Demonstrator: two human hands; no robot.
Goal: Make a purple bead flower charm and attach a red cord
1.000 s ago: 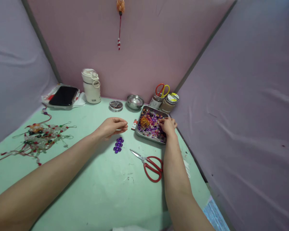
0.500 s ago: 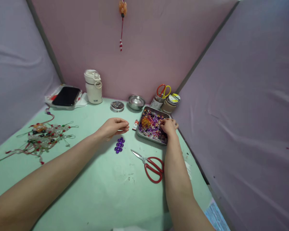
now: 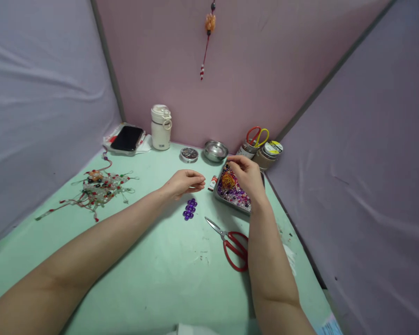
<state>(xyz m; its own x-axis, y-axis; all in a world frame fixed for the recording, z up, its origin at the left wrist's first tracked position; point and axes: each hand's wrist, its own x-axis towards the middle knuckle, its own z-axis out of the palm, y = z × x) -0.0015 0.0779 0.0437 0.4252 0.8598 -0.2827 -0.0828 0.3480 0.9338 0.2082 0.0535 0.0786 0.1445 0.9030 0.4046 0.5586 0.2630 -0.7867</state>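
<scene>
My left hand [image 3: 187, 183] hovers above the green table with its thumb and fingertips pinched together. Anything between those fingertips is too small to make out. Just below it lies a flat cluster of purple beads [image 3: 190, 209]. Over the back part of a metal tray [image 3: 232, 204] is my right hand [image 3: 246, 174], its fingers curled in a pinch whose contents I cannot make out. Loose beads [image 3: 242, 200], mostly purple and clear, fill the tray along with a tangle of orange thread [image 3: 228, 181]. My right hand and forearm cover the tray's right side.
Red-handled scissors [image 3: 230, 239] lie slightly spread beside my right forearm. Strung bead ornaments [image 3: 103, 188] lie at left. Along the back stand a phone [image 3: 127, 138], a white bottle [image 3: 161, 128], a round case [image 3: 189, 154], a steel bowl [image 3: 215, 151] and jars [image 3: 267, 156].
My right hand has lifted from the beads at the tray's right side and moved toward its back left. My left hand keeps its pinch. The whole view has shifted, so things appear further right.
</scene>
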